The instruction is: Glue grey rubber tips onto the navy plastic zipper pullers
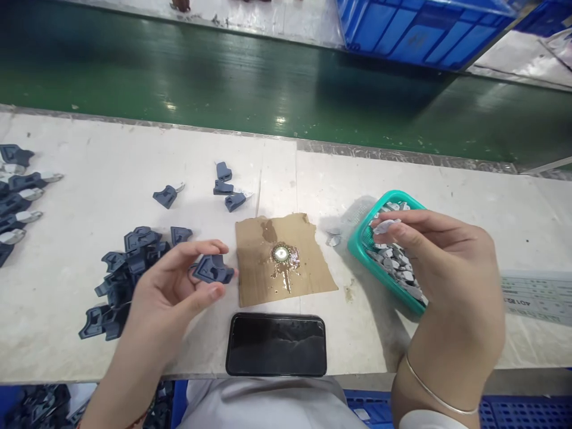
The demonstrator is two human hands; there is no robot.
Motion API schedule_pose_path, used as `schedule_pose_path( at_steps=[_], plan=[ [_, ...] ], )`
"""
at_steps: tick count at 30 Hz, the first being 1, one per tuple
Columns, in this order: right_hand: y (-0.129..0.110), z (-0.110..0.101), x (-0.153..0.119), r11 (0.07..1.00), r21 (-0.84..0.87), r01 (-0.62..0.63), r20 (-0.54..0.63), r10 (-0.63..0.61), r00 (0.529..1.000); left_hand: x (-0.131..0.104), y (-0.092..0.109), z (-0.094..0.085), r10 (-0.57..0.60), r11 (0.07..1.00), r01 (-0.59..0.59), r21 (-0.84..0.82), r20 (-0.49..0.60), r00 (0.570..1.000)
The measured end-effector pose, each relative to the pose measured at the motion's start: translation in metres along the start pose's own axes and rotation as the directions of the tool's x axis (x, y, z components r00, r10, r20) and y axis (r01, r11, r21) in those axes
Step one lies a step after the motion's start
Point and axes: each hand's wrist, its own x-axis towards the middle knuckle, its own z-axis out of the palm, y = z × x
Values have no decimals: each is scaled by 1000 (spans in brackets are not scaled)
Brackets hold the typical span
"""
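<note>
My left hand (174,292) grips a dark blue-grey plastic part (213,269) between thumb and fingers, just left of a cardboard piece (254,286). On that cardboard sits a small round dish (281,253) with wet, shiny spills around it. My right hand (451,268) pinches a small light grey piece (386,226) above a green basket (369,256). Many similar grey and white pieces (404,275) fill the basket. A heap of dark plastic parts (129,268) lies left of my left hand, partly hidden by it.
A black phone (276,345) lies at the table's front edge. Several dark parts with pale pieces attached (20,199) stand at the far left, and a few more (223,187) behind the cardboard. Beyond the table runs a green belt (179,83); a blue crate (420,33) stands behind it.
</note>
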Motion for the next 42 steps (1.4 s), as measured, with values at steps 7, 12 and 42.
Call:
schedule_pose_path(
  at_steps=[7, 12, 42],
  plan=[
    [4, 48, -20, 960, 273, -67, 384, -45, 922, -5, -17, 20, -270, 889, 299, -346, 128, 954],
    [13, 67, -21, 907, 353, -231, 515, 18, 857, 1, -34, 20, -245, 918, 305, -253, 244, 938],
    [18, 84, -28, 996, -85, 39, 372, -5, 928, 2, -50, 32, -194, 922, 273, -275, 281, 940]
  ],
)
